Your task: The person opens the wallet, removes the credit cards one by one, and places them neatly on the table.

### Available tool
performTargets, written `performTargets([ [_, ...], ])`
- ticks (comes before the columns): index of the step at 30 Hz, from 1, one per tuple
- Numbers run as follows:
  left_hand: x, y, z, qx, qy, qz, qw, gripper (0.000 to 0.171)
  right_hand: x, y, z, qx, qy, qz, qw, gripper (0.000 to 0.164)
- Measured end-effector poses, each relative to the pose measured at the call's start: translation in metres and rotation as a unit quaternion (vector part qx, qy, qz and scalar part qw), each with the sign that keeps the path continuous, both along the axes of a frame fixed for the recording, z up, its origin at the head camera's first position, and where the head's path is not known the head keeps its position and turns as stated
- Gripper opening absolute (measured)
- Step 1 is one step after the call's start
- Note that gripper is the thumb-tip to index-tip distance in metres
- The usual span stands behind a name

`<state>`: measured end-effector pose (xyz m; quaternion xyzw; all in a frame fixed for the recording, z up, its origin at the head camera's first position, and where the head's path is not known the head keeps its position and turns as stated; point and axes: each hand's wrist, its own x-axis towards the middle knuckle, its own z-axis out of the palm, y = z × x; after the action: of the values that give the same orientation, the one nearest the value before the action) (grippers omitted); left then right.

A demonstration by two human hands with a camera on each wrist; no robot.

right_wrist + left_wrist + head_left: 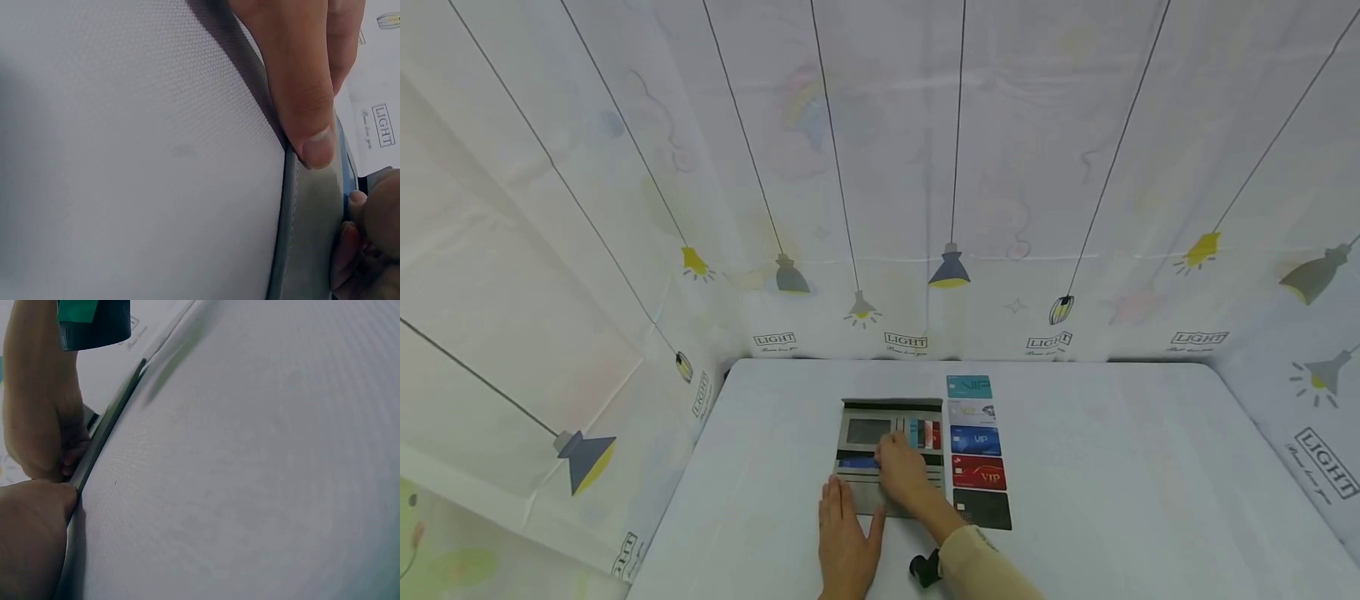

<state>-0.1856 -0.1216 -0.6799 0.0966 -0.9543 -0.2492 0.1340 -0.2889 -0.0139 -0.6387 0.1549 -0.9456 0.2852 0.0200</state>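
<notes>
The wallet (868, 431) lies unfolded on the surface (1120, 467), left of five cards (976, 440) in a column. The right hand (904, 471) holds a blue card (855, 462) in a narrow grip; the straight-fingered left hand (847, 537) touches the wallet's near-left corner.

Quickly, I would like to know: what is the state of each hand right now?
Left hand: open, fingers straight, touching the near edge of the grey wallet.
Right hand: closed, seemingly pinching the blue card in the wallet.
</notes>
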Motion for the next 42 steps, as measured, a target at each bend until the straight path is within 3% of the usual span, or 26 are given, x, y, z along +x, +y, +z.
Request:
performTargets([
  [6, 0.001, 0.001, 0.000, -0.003, -0.003, 0.003, 1.0000, 0.085, -0.003, 0.001, -0.002, 0.000, 0.002, -0.005, 1.000, 0.006],
  [14, 0.002, -0.001, 0.001, -0.001, -0.006, 0.008, 1.0000, 0.085, -0.003, 0.006, -0.001, -0.023, -0.009, 0.036, 0.999, 0.016],
  [26, 0.001, 0.000, -0.002, -0.001, -0.016, 0.008, 0.9998, 0.086, -0.002, 0.003, 0.001, -0.032, -0.014, -0.012, 0.999, 0.015],
  [34, 0.001, 0.001, -0.001, -0.001, -0.016, 0.011, 0.9998, 0.086, -0.007, 0.004, -0.002, -0.024, -0.014, 0.011, 1.000, 0.014],
  [42, 0.000, 0.001, -0.001, -0.010, 0.012, 0.009, 0.9998, 0.084, -0.018, 0.017, -0.004, -0.104, -0.070, 0.017, 0.992, 0.015],
])
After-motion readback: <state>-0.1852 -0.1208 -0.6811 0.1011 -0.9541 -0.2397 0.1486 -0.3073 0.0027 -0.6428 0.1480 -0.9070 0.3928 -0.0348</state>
